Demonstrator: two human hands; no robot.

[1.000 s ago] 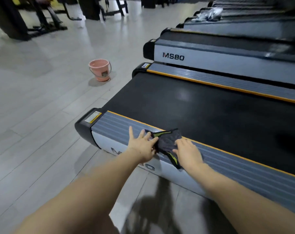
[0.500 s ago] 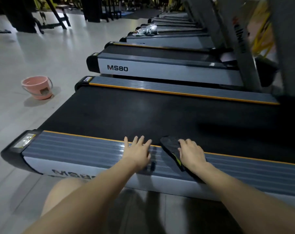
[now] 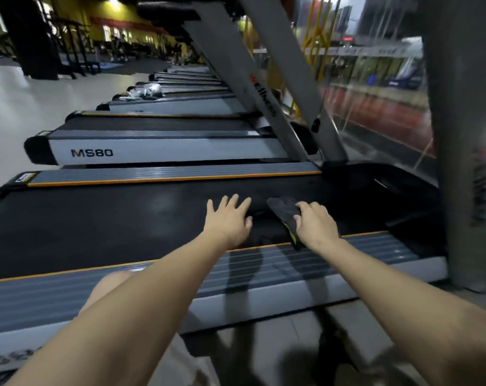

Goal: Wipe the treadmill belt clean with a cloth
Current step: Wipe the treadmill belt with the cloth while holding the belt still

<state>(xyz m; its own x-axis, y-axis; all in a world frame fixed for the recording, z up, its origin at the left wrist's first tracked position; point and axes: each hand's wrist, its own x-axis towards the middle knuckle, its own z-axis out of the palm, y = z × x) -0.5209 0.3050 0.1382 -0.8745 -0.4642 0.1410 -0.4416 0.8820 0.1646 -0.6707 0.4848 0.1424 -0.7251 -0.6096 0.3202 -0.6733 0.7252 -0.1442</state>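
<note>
The black treadmill belt (image 3: 110,224) stretches across the middle of the head view, between two grey side rails with orange edges. My left hand (image 3: 229,221) lies flat on the belt with its fingers spread. A dark cloth (image 3: 283,210) with a yellow-green trim lies on the belt just right of it. My right hand (image 3: 315,224) presses down on the cloth, fingers curled over its near part. Part of the cloth hangs back over the near rail (image 3: 375,246).
Grey uprights (image 3: 264,87) of the treadmills rise at the right, one thick post (image 3: 464,162) close by my right arm. More treadmills, one marked MS80 (image 3: 152,150), line up behind. Pale gym floor (image 3: 27,107) lies to the left. My knee (image 3: 110,285) shows below the rail.
Both hands moved forward off the near rail onto the belt, carrying the cloth along. My view swung right and up, so the pink bucket left the frame.
</note>
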